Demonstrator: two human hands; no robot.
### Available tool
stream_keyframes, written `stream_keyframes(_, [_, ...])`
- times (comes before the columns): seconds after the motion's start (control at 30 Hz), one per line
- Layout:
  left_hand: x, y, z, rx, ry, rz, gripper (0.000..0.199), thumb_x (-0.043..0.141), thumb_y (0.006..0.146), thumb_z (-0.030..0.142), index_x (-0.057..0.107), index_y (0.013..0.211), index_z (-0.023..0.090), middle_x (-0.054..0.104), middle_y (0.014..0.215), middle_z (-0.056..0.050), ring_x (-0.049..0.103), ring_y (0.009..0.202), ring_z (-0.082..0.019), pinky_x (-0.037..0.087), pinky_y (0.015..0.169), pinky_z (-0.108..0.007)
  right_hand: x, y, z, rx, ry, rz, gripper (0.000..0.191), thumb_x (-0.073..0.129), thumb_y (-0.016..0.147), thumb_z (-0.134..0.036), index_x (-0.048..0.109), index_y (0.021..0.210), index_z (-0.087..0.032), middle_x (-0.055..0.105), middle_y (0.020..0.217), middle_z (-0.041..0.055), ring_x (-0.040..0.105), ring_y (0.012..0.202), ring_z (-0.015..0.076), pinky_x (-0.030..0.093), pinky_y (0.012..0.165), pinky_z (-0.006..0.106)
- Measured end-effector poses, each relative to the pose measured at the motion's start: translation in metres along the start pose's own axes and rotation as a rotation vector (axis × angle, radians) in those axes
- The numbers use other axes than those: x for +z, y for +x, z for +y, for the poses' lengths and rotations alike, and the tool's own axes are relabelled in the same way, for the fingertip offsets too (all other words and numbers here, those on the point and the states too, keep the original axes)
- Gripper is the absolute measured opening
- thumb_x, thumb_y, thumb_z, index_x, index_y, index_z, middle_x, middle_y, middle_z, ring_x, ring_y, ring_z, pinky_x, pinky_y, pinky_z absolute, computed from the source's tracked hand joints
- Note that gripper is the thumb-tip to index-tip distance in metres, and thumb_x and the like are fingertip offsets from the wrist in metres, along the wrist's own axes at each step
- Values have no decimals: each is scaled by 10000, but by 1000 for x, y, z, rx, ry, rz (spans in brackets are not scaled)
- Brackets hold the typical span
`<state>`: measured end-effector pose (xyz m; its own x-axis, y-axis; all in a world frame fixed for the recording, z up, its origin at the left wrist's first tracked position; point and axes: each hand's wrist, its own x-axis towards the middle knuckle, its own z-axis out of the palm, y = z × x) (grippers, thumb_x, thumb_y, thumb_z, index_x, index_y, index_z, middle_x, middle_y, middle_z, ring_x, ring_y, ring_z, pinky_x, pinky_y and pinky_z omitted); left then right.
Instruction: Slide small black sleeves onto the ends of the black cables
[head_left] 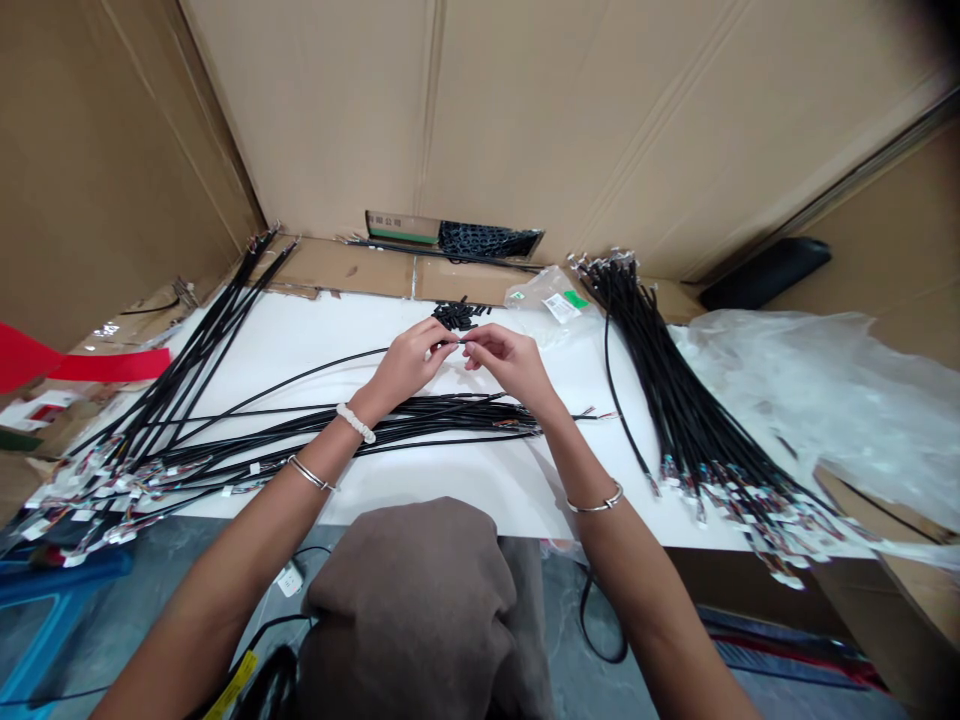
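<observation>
Brown cloth (420, 590) sits closest, below the white surface (465, 485). Leftmost lies a sparse bundle (238, 275) of black cables; a single cable (307, 372) runs into the left hand (409, 360), its grip narrow around the cable near its end. Loose cables (435, 418) lie nearer the body, short black pieces (456, 316) just beyond the hands. The right hand (511, 362) pinches narrowly beside that end; what it holds, I cannot tell. Farther right lies a thick bundle (641, 350). This end seems unfinished, many pieces unused; which cables are done is unclear.

Head cam, looks fwd + down over both hands (409, 362), near; cardboard wall (517, 120) bkgd.
</observation>
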<state>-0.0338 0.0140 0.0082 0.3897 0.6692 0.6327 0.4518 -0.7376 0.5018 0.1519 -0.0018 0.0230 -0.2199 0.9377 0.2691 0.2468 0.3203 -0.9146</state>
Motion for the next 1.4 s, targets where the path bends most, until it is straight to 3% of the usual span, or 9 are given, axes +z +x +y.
stream_keyframes(0.4, [-2, 0, 5, -9, -34, -77, 166, 561, 901, 209, 632, 1039, 149, 643, 920, -57, 579, 761, -150, 467, 742, -274, -1, 0, 3, -125, -242, -33, 133, 571, 877, -328, 632, 887, -210, 672, 780, 11, 638, 636, 133, 516, 629, 270])
stream_keyframes(0.67, [-10, 5, -6, -127, -5, -168, 190, 540, 927, 271, 707, 900, 184, 701, 882, -50, 628, 800, -175, 449, 739, -280, -3, 0, 2, -138, -357, 5, 134, 546, 883, -286, 645, 855, -199, 678, 742, 16, 634, 663, 144, 479, 626, 259])
stream_keyframes(0.87, [-15, 8, -8, -302, -16, -221, 181, 578, 884, 270, 733, 859, 181, 733, 836, -36, 634, 768, -172, 450, 741, -274, -3, 1, 4, -152, -431, 33, 128, 548, 870, -261, 654, 859, -191, 692, 756, 21, 633, 711, 151, 464, 634, 253])
stream_keyframes(1.1, [-24, 7, -18, -384, -69, -210, 162, 602, 852, 254, 734, 821, 166, 743, 810, -42, 644, 773, -182, 449, 733, -287, -14, 6, 12, -78, -350, 99, 131, 575, 848, -300, 650, 856, -193, 685, 770, 27, 625, 733, 164, 477, 644, 275])
stream_keyframes(1.23, [-22, 7, -16, -376, -167, -199, 130, 637, 822, 242, 729, 801, 153, 739, 810, -45, 640, 755, -172, 457, 723, -279, -11, 7, 16, -75, -287, 30, 175, 598, 839, -365, 655, 868, -202, 691, 908, 47, 620, 857, 184, 495, 785, 335])
stream_keyframes(1.4, [-17, 6, -14, -325, -205, -173, 86, 662, 802, 203, 716, 772, 143, 715, 784, -41, 607, 708, -148, 441, 679, -260, -6, 7, 19, -21, -167, -30, 240, 605, 838, -429, 642, 861, -194, 673, 904, 49, 608, 878, 187, 478, 844, 358])
